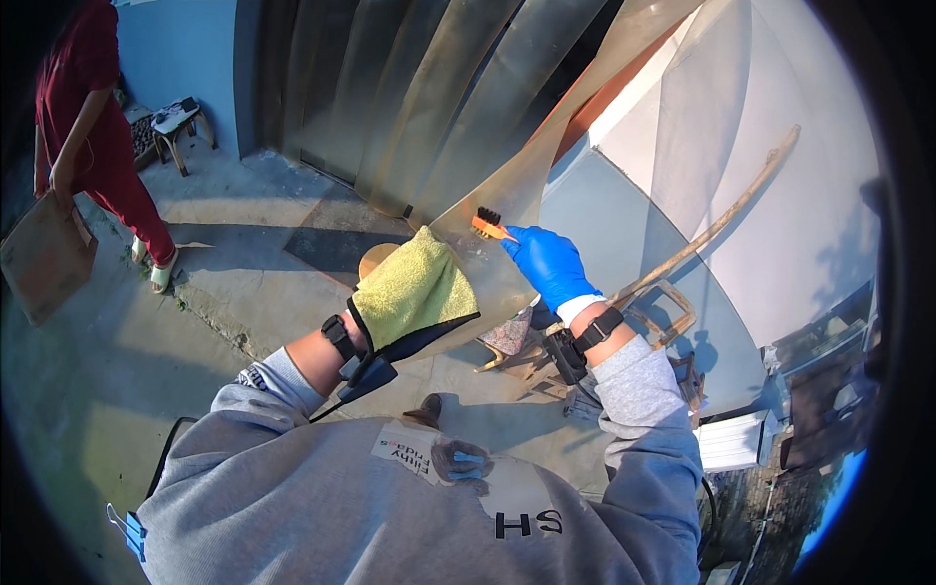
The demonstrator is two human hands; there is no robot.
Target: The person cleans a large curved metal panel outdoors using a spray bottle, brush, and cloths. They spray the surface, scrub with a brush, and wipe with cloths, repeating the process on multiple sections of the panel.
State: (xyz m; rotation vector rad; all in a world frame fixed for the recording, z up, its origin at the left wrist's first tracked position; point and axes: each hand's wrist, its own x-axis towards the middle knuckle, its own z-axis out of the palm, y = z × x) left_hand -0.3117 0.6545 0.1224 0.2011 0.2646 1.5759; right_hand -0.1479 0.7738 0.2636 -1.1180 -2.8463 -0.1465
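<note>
My right hand [548, 267], in a blue glove, is closed around the handle of a small orange brush [488, 223] with dark bristles. The brush is at a translucent plastic strip [504, 197] of a door curtain, which stretches from the upper right down towards my hands. Over my left hand lies a yellow-green cloth [417, 289] with a black edge, against the lower part of that strip. The cloth hides the fingers, so their grip does not show. More hanging plastic strips [395, 95] cover the dark doorway beyond.
At the far left a person in dark red clothes [88, 124] holds a cardboard piece [51, 256]. A small stool [175, 124] stands by the blue wall. On the right, a long wooden stick [716, 230] leans near a wooden chair frame [669, 314]. A cloth-covered seat [510, 333] is below my right hand.
</note>
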